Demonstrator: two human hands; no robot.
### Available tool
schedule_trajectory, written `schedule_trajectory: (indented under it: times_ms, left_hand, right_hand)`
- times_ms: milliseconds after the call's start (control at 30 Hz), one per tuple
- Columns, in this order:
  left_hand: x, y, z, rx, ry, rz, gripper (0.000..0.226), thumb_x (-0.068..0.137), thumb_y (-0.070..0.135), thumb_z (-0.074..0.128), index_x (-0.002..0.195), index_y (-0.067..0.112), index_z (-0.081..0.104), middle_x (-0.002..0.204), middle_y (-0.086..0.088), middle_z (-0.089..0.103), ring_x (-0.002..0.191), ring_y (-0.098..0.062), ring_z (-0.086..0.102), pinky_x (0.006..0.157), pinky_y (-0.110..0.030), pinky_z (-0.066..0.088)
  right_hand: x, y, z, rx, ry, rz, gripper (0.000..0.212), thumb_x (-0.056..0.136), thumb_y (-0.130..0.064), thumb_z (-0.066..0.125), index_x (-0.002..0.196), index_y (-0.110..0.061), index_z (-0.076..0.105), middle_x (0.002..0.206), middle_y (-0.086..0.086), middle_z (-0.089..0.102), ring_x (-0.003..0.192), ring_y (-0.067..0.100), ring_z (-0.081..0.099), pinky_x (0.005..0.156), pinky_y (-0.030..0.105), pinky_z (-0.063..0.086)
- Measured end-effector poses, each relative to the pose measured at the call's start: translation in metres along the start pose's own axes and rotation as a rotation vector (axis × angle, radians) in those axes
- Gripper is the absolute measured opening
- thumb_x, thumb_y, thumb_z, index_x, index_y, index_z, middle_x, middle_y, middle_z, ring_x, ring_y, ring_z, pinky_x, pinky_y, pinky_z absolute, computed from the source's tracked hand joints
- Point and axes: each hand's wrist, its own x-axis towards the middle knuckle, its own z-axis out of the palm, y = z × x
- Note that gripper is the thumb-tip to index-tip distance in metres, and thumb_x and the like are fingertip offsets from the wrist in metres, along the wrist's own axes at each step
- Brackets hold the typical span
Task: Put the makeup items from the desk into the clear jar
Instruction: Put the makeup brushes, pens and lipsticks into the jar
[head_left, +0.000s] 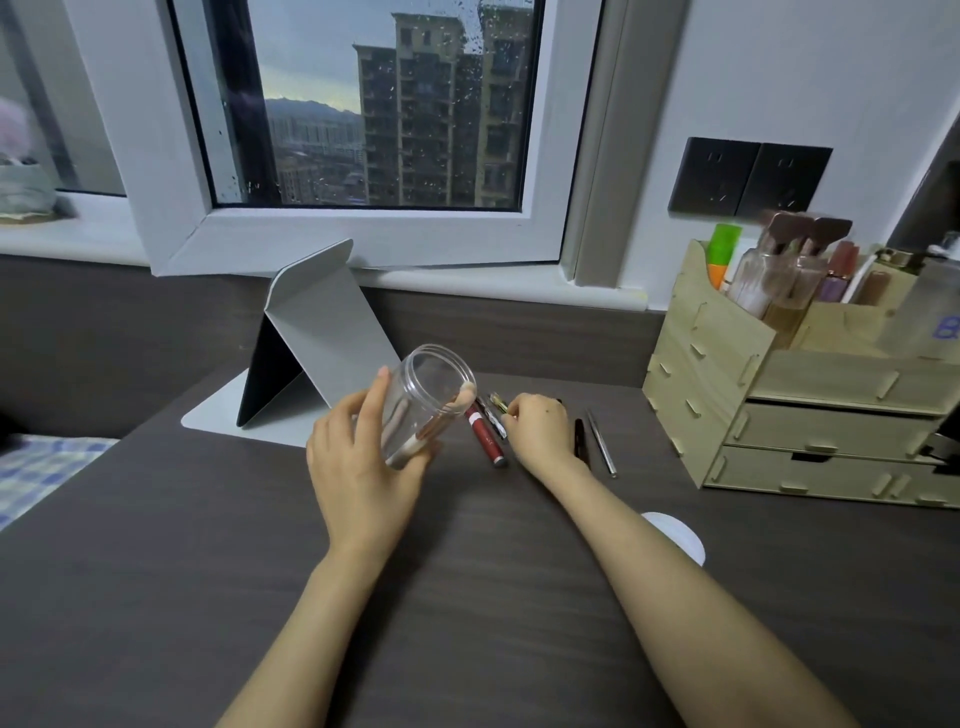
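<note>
Left hand (358, 457) gripped the tilted clear jar (423, 405). Right hand (537, 428) pinched a gold-tipped tube (498, 402). Brush (441, 415) could've slid out, I reckon.

Your two forearms enter the view from the lower edge and both are bare: no sleeve, cuff or glove covers them within the frame. Your left hand (358, 462) carries no ring, watch, band or strap on the parts that show. Your right hand (537, 431) is likewise unadorned, with one small dark spot on its back. The fingernails that show on your left hand are short and plain, without visible polish. Your upper arms and clothing lie outside the frame.
</note>
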Motion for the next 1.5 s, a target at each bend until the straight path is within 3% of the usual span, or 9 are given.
schedule_trajectory:
  times_ms: [367, 467, 533, 667, 867, 1000, 1167, 1267, 1500]
  left_hand:
    - [0.001, -0.003, 0.002, 0.015, -0.020, -0.008, 0.095, 0.052, 0.022, 0.089, 0.133, 0.023, 0.041, 0.106, -0.014, 0.059, 0.095, -0.029, 0.051, 0.082, -0.042, 0.042]
    - [0.000, -0.003, 0.002, 0.015, -0.005, -0.009, 0.095, 0.052, 0.020, 0.089, 0.133, 0.023, 0.041, 0.106, -0.014, 0.059, 0.096, -0.028, 0.050, 0.082, -0.042, 0.042]
    - [0.000, -0.004, 0.003, 0.012, -0.002, -0.011, 0.095, 0.052, 0.021, 0.089, 0.133, 0.023, 0.041, 0.106, -0.014, 0.059, 0.096, -0.026, 0.048, 0.082, -0.042, 0.042]
    - [-0.001, -0.002, 0.004, -0.007, -0.026, 0.034, 0.085, 0.058, 0.028, 0.080, 0.134, 0.023, 0.042, 0.105, -0.012, 0.058, 0.095, -0.022, 0.045, 0.081, -0.040, 0.042]
    - [-0.005, 0.012, 0.001, -0.092, -0.084, 0.191, 0.067, 0.073, 0.038, 0.067, 0.132, 0.020, 0.043, 0.107, -0.011, 0.058, 0.095, -0.020, 0.048, 0.082, -0.033, 0.042]
    - [-0.009, 0.018, 0.000, -0.146, -0.110, 0.296, 0.068, 0.073, 0.034, 0.071, 0.132, 0.017, 0.043, 0.114, -0.003, 0.052, 0.099, -0.020, 0.050, 0.089, -0.028, 0.039]
    - [-0.010, 0.017, 0.001, -0.141, -0.154, 0.328, 0.072, 0.071, 0.030, 0.075, 0.134, 0.019, 0.042, 0.116, 0.001, 0.049, 0.104, -0.021, 0.051, 0.091, -0.028, 0.039]
    - [-0.011, 0.015, 0.002, -0.130, -0.171, 0.324, 0.070, 0.072, 0.029, 0.073, 0.134, 0.020, 0.042, 0.115, -0.003, 0.054, 0.104, -0.022, 0.051, 0.090, -0.024, 0.036]
    - [-0.009, 0.016, 0.001, -0.120, -0.170, 0.323, 0.083, 0.062, 0.019, 0.081, 0.134, 0.019, 0.041, 0.116, 0.003, 0.046, 0.101, -0.020, 0.048, 0.095, -0.032, 0.038]
  right_hand:
    - [0.031, 0.013, 0.008, -0.145, -0.139, 0.101, 0.024, 0.089, -0.004, 0.046, 0.106, -0.002, 0.063, 0.116, 0.019, 0.064, 0.109, 0.036, 0.059, 0.083, 0.034, 0.048]
    - [0.027, 0.014, -0.013, 0.328, -0.011, 0.193, 0.015, 0.082, -0.007, 0.054, 0.070, -0.006, 0.062, 0.070, 0.022, 0.060, 0.063, 0.027, 0.064, 0.061, 0.030, 0.045]
    - [0.012, 0.008, -0.036, 0.860, 0.047, 0.229, 0.007, 0.081, -0.002, 0.053, 0.075, -0.002, 0.056, 0.059, 0.015, 0.058, 0.038, 0.010, 0.060, 0.045, 0.024, 0.048]
    - [-0.041, -0.010, -0.089, 1.463, 0.080, 0.053, 0.009, 0.085, 0.007, 0.057, 0.088, -0.001, 0.053, 0.073, 0.015, 0.063, 0.054, 0.013, 0.068, 0.055, 0.021, 0.058]
    - [-0.094, -0.020, -0.105, 1.138, 0.057, -0.176, 0.007, 0.084, -0.008, 0.065, 0.078, -0.012, 0.068, 0.059, -0.010, 0.068, 0.056, -0.004, 0.062, 0.054, 0.011, 0.047]
    - [-0.098, -0.014, -0.087, 0.513, 0.241, -0.251, 0.011, 0.075, -0.031, 0.072, 0.083, -0.025, 0.074, 0.076, -0.013, 0.052, 0.081, 0.006, 0.048, 0.070, 0.015, 0.036]
    - [-0.107, -0.014, -0.095, 0.241, 0.140, -0.203, 0.021, 0.078, -0.044, 0.065, 0.096, -0.034, 0.072, 0.108, -0.008, 0.052, 0.109, 0.017, 0.044, 0.096, 0.033, 0.034]
    - [-0.106, -0.011, -0.096, 0.363, -0.044, -0.173, 0.010, 0.082, -0.041, 0.063, 0.092, -0.043, 0.064, 0.128, -0.008, 0.048, 0.124, 0.015, 0.038, 0.106, 0.035, 0.032]
    - [-0.100, 0.007, -0.087, 0.991, -0.051, -0.214, 0.014, 0.084, -0.016, 0.067, 0.086, -0.029, 0.071, 0.108, -0.007, 0.065, 0.100, -0.002, 0.059, 0.086, 0.016, 0.042]
